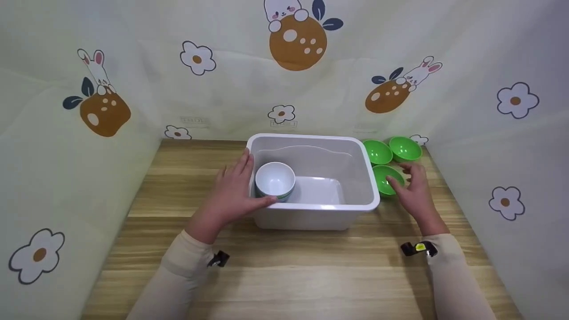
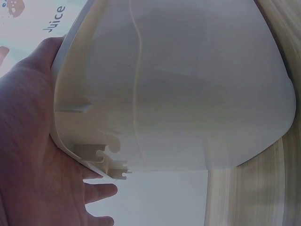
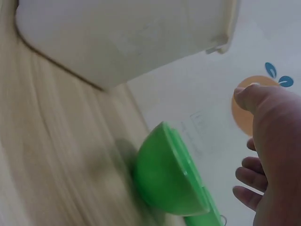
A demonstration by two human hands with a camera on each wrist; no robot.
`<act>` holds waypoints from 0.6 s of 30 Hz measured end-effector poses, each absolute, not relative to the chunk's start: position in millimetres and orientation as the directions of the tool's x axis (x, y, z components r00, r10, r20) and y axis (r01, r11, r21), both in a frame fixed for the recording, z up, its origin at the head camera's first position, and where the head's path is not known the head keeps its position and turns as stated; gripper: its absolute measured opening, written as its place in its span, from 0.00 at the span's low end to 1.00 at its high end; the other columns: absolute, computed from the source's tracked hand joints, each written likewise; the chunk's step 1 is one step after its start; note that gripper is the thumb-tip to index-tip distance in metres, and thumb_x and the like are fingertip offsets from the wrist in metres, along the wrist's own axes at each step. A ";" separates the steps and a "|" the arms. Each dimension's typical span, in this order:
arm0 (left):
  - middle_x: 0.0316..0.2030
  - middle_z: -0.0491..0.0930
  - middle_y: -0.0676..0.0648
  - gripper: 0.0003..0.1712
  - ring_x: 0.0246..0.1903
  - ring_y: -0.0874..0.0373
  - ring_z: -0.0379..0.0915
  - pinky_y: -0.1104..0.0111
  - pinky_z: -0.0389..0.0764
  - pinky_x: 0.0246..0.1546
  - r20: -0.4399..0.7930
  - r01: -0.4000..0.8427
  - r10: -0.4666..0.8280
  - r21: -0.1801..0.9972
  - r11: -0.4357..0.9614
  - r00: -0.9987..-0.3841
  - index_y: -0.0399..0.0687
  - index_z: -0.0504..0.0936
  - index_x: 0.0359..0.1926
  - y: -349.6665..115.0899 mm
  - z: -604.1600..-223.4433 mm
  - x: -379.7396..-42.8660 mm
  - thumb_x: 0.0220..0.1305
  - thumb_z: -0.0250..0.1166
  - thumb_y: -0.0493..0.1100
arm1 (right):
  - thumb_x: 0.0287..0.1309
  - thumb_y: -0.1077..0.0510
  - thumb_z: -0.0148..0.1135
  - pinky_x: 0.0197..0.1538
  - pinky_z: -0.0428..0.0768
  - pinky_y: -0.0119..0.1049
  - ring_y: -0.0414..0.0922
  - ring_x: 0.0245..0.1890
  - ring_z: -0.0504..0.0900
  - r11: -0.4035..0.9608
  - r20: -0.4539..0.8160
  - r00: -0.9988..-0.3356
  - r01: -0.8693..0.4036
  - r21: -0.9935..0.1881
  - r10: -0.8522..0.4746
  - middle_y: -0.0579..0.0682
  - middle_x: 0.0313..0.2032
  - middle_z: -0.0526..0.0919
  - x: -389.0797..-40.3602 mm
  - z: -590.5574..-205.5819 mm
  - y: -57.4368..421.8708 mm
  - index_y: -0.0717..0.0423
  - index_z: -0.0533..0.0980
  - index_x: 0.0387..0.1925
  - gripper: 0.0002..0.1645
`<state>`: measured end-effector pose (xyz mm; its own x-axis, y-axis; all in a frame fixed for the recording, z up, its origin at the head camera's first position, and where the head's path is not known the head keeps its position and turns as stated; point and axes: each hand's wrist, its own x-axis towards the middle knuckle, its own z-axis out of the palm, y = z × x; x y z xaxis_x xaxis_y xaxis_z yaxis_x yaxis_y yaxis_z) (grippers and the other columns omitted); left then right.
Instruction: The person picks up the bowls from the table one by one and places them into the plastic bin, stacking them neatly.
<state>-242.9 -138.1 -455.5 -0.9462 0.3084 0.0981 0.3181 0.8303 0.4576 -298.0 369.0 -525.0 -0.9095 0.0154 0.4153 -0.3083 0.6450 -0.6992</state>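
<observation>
A white plastic bin (image 1: 312, 207) stands on the wooden table. My left hand (image 1: 231, 191) rests on its front left corner, fingers straight along the left rim and thumb over the front rim. Inside, at the left end, sits a stack of bowls with a white bowl (image 1: 275, 178) on top; green edges show beneath. Right of the bin are three green bowls: a near one (image 1: 386, 182), a back left one (image 1: 378, 152) and a back right one (image 1: 405, 148). My right hand (image 1: 415, 191) hovers over the near bowl's right side, thumb and fingers apart, holding nothing.
A wood-grain table (image 1: 284, 266) extends in front of the bin and to both sides. Pale cloth walls (image 1: 213, 98) with printed rabbits, fruit and flowers enclose the back and sides. The green bowls stand close to the bin's right side and the back wall.
</observation>
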 end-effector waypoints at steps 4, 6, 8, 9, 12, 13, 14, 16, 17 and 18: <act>0.90 0.38 0.39 0.80 0.88 0.42 0.37 0.33 0.40 0.83 0.098 0.319 0.310 0.461 0.828 -0.946 0.36 0.47 0.89 -138.3 -455.9 -243.2 0.58 0.69 0.84 | 0.70 0.55 0.77 0.72 0.67 0.64 0.66 0.67 0.67 0.657 0.365 -0.930 -0.256 -0.709 0.032 0.70 0.66 0.67 -300.7 -534.9 369.7 0.70 0.66 0.76 0.45; 0.90 0.38 0.39 0.79 0.88 0.42 0.37 0.33 0.40 0.83 0.099 0.320 0.310 0.465 0.825 -0.946 0.36 0.47 0.89 -138.3 -456.0 -243.3 0.58 0.69 0.84 | 0.68 0.52 0.79 0.76 0.64 0.67 0.68 0.71 0.65 0.660 0.318 -0.947 -0.217 -0.719 0.036 0.71 0.70 0.65 -301.8 -539.2 370.8 0.69 0.62 0.80 0.51; 0.90 0.39 0.38 0.79 0.88 0.41 0.38 0.33 0.40 0.83 0.103 0.322 0.310 0.464 0.825 -0.945 0.36 0.47 0.89 -138.2 -456.0 -243.1 0.58 0.69 0.84 | 0.67 0.49 0.80 0.79 0.62 0.69 0.70 0.74 0.63 0.670 0.268 -0.963 -0.175 -0.721 0.037 0.73 0.73 0.61 -303.0 -542.9 372.1 0.69 0.57 0.82 0.57; 0.89 0.39 0.38 0.79 0.88 0.41 0.39 0.33 0.40 0.83 0.107 0.324 0.310 0.464 0.825 -0.945 0.36 0.47 0.89 -138.1 -455.9 -242.9 0.58 0.70 0.83 | 0.67 0.47 0.80 0.80 0.60 0.69 0.71 0.76 0.61 0.678 0.242 -0.970 -0.154 -0.719 0.035 0.73 0.75 0.60 -303.8 -544.6 372.9 0.69 0.55 0.83 0.60; 0.89 0.40 0.37 0.78 0.87 0.39 0.40 0.32 0.41 0.82 0.117 0.329 0.311 0.461 0.824 -0.943 0.35 0.48 0.89 -137.7 -455.9 -242.6 0.59 0.71 0.82 | 0.65 0.42 0.80 0.82 0.57 0.68 0.71 0.79 0.58 0.701 0.183 -0.982 -0.105 -0.705 0.037 0.74 0.77 0.56 -305.6 -549.5 375.3 0.68 0.49 0.86 0.67; 0.89 0.40 0.37 0.78 0.87 0.39 0.41 0.31 0.42 0.82 0.120 0.331 0.312 0.460 0.824 -0.943 0.34 0.48 0.88 -137.5 -456.1 -242.8 0.59 0.71 0.81 | 0.65 0.41 0.80 0.82 0.56 0.68 0.71 0.80 0.57 0.708 0.169 -0.985 -0.091 -0.700 0.039 0.74 0.78 0.55 -306.2 -551.1 376.0 0.67 0.48 0.86 0.69; 0.89 0.40 0.37 0.78 0.87 0.38 0.41 0.31 0.42 0.82 0.123 0.332 0.312 0.460 0.823 -0.942 0.34 0.49 0.88 -137.4 -456.2 -242.8 0.59 0.72 0.81 | 0.64 0.39 0.80 0.82 0.56 0.68 0.71 0.80 0.57 0.717 0.157 -0.987 -0.080 -0.693 0.041 0.74 0.78 0.54 -307.0 -552.9 376.8 0.67 0.47 0.86 0.71; 0.89 0.40 0.36 0.78 0.87 0.37 0.42 0.30 0.43 0.82 0.125 0.335 0.314 0.456 0.824 -0.941 0.33 0.49 0.88 -137.4 -456.4 -242.7 0.59 0.71 0.81 | 0.63 0.37 0.81 0.82 0.57 0.68 0.71 0.80 0.57 0.727 0.140 -0.989 -0.064 -0.683 0.045 0.74 0.78 0.54 -308.0 -556.4 378.1 0.67 0.45 0.87 0.73; 0.89 0.40 0.36 0.78 0.87 0.37 0.42 0.30 0.43 0.82 0.125 0.335 0.314 0.456 0.824 -0.941 0.33 0.49 0.88 -137.5 -456.9 -243.1 0.59 0.71 0.81 | 0.62 0.36 0.81 0.82 0.57 0.68 0.71 0.80 0.58 0.733 0.135 -0.990 -0.058 -0.678 0.047 0.74 0.78 0.54 -308.7 -558.1 378.6 0.67 0.45 0.87 0.74; 0.89 0.40 0.36 0.78 0.87 0.37 0.41 0.30 0.43 0.82 0.123 0.334 0.313 0.454 0.826 -0.942 0.34 0.49 0.88 -137.6 -457.1 -243.3 0.59 0.70 0.82 | 0.61 0.35 0.81 0.82 0.58 0.68 0.72 0.79 0.58 0.736 0.130 -0.990 -0.054 -0.675 0.047 0.74 0.78 0.54 -309.2 -559.6 379.2 0.67 0.45 0.87 0.75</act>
